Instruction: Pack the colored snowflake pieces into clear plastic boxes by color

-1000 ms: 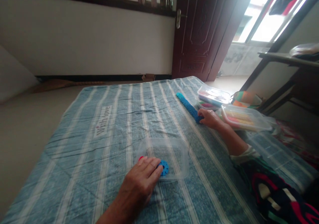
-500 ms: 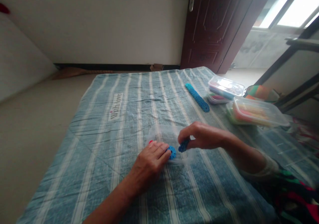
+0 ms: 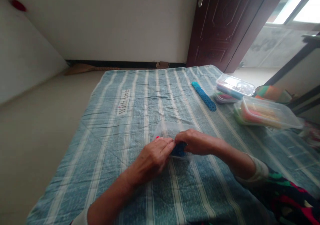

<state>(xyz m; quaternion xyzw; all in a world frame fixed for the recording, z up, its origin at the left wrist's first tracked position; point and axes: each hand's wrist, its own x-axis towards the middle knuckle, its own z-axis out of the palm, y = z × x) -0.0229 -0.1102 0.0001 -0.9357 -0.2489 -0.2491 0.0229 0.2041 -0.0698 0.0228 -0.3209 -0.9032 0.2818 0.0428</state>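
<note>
Striped cloth (image 3: 105, 145) before a pale wall (image 3: 125, 25), both hands at a clear tub (image 3: 172, 125)

Dark red door (image 3: 225, 21) beyond the far edge of the cloth. Clear tub nearer the near edge, about midway between the sides. Blue pieces (image 3: 179, 149) within the tub's outline, largely covered from view; cannot tell how far above its floor. Just a bit of a red piece (image 3: 157, 137) showing beside the left hand (image 3: 155, 154).

Left hand laid over the tub's near left part, fingers together, tips hidden; cannot tell if gripping anything. Right hand (image 3: 196, 141) reaching in from the right, thumb and fingers bent down, apparently clamped on the blue pieces.

For neat work, steady the tub lightly with the left hand, without tipping the wall. Hold the blue pieces low, squared up as one bundle, and ease the right thumb only with the bundle fully supported. Avoid catching the left fingertips. Mind the right sleeve (image 3: 282, 191) too. Steer clear of the long blue strip (image 3: 203, 96), slanting near the far right corner, just beside the plastic boxes (image 3: 235, 85).
</note>
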